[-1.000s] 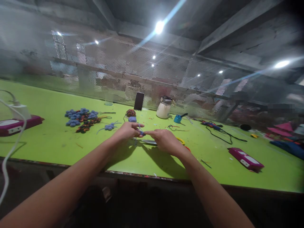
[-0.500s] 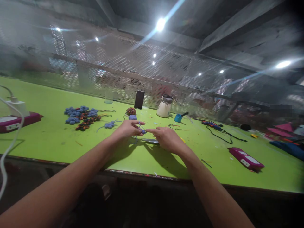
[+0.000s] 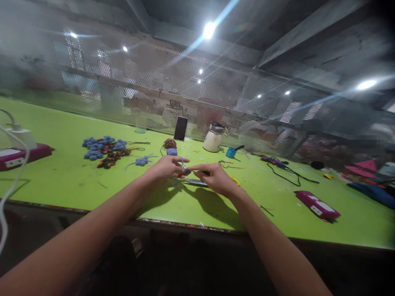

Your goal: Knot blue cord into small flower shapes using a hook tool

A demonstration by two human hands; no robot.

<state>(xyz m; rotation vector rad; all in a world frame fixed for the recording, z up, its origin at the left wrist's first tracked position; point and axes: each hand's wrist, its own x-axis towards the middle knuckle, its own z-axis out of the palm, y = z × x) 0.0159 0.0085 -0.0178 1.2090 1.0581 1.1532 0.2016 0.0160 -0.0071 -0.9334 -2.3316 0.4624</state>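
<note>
Yarnwork of small blue stitches (image 3: 187, 172) sits at your clock's centre, pinched in your left hand (image 3: 168, 166). Your right hand (image 3: 216, 177) curls narrowly, seemingly around a slim dark tool (image 3: 202, 172); the piece looks only partly formed, with shaping left. Steel-bladed scissors (image 3: 196, 182) lie at four o'clock, a round blue yarn ball (image 3: 172, 152) at eleven. Toward ten, a blue yarn flower (image 3: 142, 160) with loose ends seems untrimmed; beyond, piled blue and orange-black flowers (image 3: 108, 152) look mostly done.

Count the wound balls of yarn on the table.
2: a multicoloured ball near the phone, and a blue ball just nearer, beyond the left hand. More could be hidden behind that hand.
</note>
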